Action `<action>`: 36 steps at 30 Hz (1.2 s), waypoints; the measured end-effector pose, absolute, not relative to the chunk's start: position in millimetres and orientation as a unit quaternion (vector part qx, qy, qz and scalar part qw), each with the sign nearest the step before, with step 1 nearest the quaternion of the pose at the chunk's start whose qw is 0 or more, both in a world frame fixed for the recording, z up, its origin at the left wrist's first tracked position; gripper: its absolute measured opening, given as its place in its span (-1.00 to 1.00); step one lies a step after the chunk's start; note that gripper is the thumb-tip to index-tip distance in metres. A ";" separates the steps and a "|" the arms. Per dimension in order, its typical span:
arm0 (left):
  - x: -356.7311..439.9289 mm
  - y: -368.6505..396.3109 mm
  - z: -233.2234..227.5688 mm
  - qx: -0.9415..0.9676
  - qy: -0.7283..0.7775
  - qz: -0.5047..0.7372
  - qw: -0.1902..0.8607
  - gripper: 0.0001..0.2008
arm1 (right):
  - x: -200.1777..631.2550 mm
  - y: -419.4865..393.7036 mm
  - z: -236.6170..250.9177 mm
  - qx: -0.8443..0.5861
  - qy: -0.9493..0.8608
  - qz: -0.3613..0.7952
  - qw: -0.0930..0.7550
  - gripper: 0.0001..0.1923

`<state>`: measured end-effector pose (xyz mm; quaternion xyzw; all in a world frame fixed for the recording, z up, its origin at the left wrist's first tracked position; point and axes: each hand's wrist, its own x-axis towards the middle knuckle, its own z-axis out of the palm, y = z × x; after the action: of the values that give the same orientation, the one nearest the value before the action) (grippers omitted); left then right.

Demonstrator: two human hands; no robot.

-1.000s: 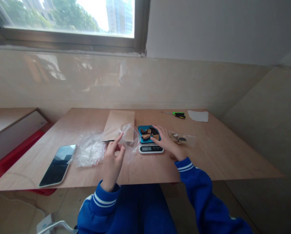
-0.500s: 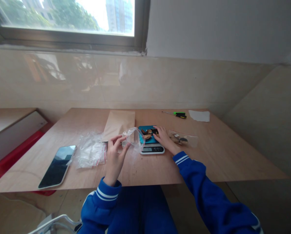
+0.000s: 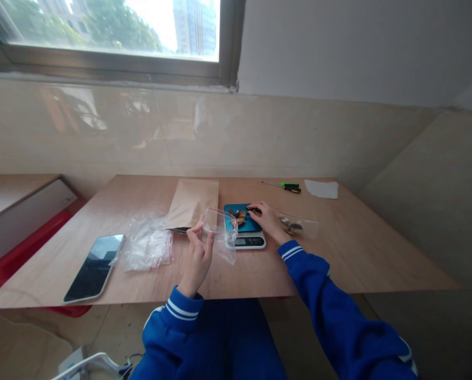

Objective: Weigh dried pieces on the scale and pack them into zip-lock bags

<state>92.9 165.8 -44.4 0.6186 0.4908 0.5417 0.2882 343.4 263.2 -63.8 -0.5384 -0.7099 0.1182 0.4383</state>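
My left hand (image 3: 198, 259) pinches a clear zip bag (image 3: 223, 237) with a red seal line, its mouth spread beside the scale. Over the right part of the blue-topped digital scale (image 3: 251, 241), my right hand (image 3: 266, 219) has its fingers closed on a dark, dried-looking piece. Several brown, curled, dried-looking pieces (image 3: 237, 216) lie on the left of the scale's plate; their exact kind is unclear. Just right of the scale, a filled clear bag (image 3: 297, 227) with similar brown pieces rests on the table, partly behind my right wrist.
A brown paper pouch (image 3: 194, 203) lies behind my left hand. To the left are a pile of clear zip bags (image 3: 147, 243) and a phone (image 3: 94, 269). Screwdrivers (image 3: 289, 187) and a white paper piece (image 3: 321, 189) lie at the back right of the wooden table (image 3: 358, 253).
My left hand and the zip bag have shifted right, the bag now overlapping the scale's edge. My right hand has closed on a dark piece, and fewer pieces show on the plate.
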 end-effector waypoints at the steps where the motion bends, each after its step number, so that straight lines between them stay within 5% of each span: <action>1: 93.7 166.3 -45.8 0.615 0.485 0.544 0.300 -0.72 | 341.7 263.1 -58.0 -0.537 -0.704 0.121 0.449 -0.87; 7: 103.6 169.8 -54.1 0.602 0.442 0.558 0.361 -0.68 | 303.1 247.7 -3.5 -0.495 -0.659 0.224 0.520 -0.75; 12: 115.7 169.8 -53.0 0.569 0.443 0.588 0.367 -0.66 | 260.8 227.0 31.3 -0.426 -0.713 0.287 0.478 -0.65; 20: 122.2 165.6 -56.9 0.511 0.458 0.626 0.370 -0.73 | 266.1 242.6 7.8 -0.409 -0.698 0.315 0.497 -0.49; 27: 119.0 162.1 -59.7 0.503 0.448 0.647 0.357 -0.73 | 302.5 275.8 -48.1 -0.484 -0.812 0.197 0.258 -0.59; 33: 117.6 160.9 -57.2 0.493 0.442 0.673 0.330 -0.72 | 310.6 269.6 -58.0 -0.486 -0.830 0.158 0.222 -0.48; 36: 117.3 159.5 -56.9 0.501 0.441 0.672 0.319 -0.74 | 312.3 267.3 -54.3 -0.491 -0.828 0.127 0.238 -0.64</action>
<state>117.3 159.5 -56.9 0.5015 0.4410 0.6724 0.3193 312.3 267.3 -54.3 -0.4911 -0.8283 0.1273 0.2377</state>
